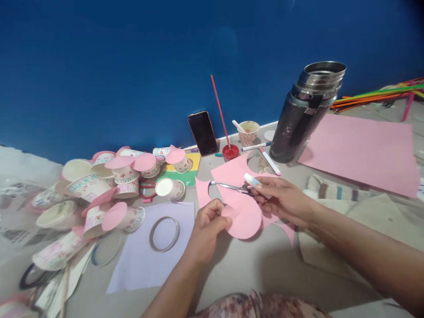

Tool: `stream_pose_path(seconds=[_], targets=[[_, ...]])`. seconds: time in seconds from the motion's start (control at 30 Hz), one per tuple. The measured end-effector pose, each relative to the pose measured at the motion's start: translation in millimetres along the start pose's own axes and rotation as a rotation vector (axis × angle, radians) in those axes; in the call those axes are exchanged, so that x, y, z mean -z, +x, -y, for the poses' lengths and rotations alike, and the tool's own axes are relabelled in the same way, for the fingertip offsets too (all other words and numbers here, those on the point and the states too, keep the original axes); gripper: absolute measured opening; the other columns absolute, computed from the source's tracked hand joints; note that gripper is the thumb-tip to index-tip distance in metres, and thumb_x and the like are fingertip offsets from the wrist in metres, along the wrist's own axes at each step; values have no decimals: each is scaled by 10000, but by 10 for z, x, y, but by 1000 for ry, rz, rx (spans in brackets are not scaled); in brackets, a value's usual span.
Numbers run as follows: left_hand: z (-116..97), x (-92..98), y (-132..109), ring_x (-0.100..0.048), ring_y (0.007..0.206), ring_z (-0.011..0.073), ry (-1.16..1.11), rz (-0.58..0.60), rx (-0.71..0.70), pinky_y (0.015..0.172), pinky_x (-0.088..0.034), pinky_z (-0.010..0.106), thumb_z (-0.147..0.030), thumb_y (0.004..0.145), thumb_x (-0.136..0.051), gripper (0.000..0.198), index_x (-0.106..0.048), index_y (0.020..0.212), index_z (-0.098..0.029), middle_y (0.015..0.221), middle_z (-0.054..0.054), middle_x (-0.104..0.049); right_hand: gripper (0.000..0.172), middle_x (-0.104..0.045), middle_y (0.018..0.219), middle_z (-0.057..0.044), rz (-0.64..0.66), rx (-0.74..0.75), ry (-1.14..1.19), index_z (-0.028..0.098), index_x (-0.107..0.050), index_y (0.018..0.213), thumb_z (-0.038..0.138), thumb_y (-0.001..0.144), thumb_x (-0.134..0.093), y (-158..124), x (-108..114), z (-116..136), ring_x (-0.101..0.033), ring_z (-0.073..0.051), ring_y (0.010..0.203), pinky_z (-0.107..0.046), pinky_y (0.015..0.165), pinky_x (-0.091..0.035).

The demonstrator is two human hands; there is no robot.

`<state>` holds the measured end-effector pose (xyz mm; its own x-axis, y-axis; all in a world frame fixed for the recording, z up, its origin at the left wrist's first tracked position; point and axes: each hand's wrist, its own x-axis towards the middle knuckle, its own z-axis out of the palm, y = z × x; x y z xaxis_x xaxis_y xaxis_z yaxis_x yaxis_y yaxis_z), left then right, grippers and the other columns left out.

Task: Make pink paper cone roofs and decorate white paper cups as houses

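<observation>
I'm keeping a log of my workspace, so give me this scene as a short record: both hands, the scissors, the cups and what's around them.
Left hand: pinching the edge of a pink paper disc
Right hand: holding a small white tube
Scissors: blades pointing left over cut pink paper; handles partly hidden by the right hand
Paper cups: clustered at left, several with pink discs
Purple sheet: ring lying on it
Back: phone, dark flask
</observation>
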<state>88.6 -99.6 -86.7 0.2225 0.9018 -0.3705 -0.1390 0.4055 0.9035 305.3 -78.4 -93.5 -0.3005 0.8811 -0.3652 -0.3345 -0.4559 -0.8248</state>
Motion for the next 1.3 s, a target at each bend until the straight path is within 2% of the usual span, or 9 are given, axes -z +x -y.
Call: stream_pose_path(seconds=[0.17, 0.33, 0.53, 0.67, 0.77, 0.9, 1.0, 1.1, 1.3], targets=[[41, 24, -2, -383, 634, 117, 144, 22, -45, 606, -281, 262, -197, 652, -673, 205, -468, 651, -206, 638, -39, -477, 394, -409, 608, 94, 93, -73, -11, 182, -601, 901, 480, 795, -835, -11, -28, -57, -340, -56, 491, -198, 453, -248], [37, 22, -10, -387, 635, 128, 229, 16, -50, 609, -281, 269, -222, 676, -669, 198, -472, 661, -213, 640, -36, -476, 397, -464, 584, 83, 6, -15, -164, 183, -600, 894, 520, 805, -790, -5, -30, -66, -372, -66, 469, -200, 431, -249], [29, 16, -11, -407, 626, 128, 213, 8, -52, 601, -291, 264, -223, 682, -684, 215, -470, 659, -215, 646, -29, -515, 300, -510, 622, 76, -77, 36, -307, 191, -664, 1006, 340, 767, -769, -25, -79, -78, -385, -74, 481, -205, 425, -272], [-3, -22, -24, -527, 716, 152, 143, 9, -111, 641, -371, 266, -252, 709, -751, 238, -520, 675, -203, 843, 39, -679, 287, -568, 677, 53, -128, 52, -305, 194, -674, 1016, 343, 780, -740, -3, -60, -122, -472, -102, 528, -224, 460, -331], [-26, -60, -31, -577, 778, 167, 139, -28, -140, 678, -417, 274, -290, 723, -792, 256, -561, 672, -194, 955, 69, -717, 233, -653, 794, 21, -139, 158, -431, 203, -686, 1002, 342, 816, -707, -10, -48, -109, -590, -146, 664, -247, 559, -439], [-23, -85, -22, -612, 868, 197, 183, -98, -164, 757, -453, 290, -308, 735, -812, 253, -600, 662, -191, 881, 64, -709, 166, -723, 909, -8, -147, 310, -653, 203, -702, 981, 290, 850, -649, -67, -91, -44, -658, -188, 821, -278, 711, -517], [0, -82, -7, -579, 758, 165, 195, -135, -162, 686, -432, 271, -296, 734, -813, 235, -615, 672, -187, 771, 37, -668, 156, -740, 918, -8, -147, 370, -726, 207, -700, 975, 259, 846, -630, -104, -140, -20, -669, -195, 831, -292, 751, -533], [19, -79, 2, -504, 637, 121, 175, -141, -149, 608, -392, 247, -296, 719, -819, 235, -615, 690, -183, 693, 1, -620, 138, -748, 921, -11, -128, 397, -733, 213, -693, 953, 268, 843, -630, -120, -169, -26, -674, -197, 829, -297, 759, -538], [20, -98, -8, -463, 572, 92, 149, -148, -118, 561, -343, 222, -291, 692, -817, 268, -571, 724, -190, 623, -42, -569, 158, -738, 920, -7, -88, 356, -717, 219, -681, 978, 270, 834, -637, -124, -167, -54, -674, -193, 818, -286, 717, -537]])
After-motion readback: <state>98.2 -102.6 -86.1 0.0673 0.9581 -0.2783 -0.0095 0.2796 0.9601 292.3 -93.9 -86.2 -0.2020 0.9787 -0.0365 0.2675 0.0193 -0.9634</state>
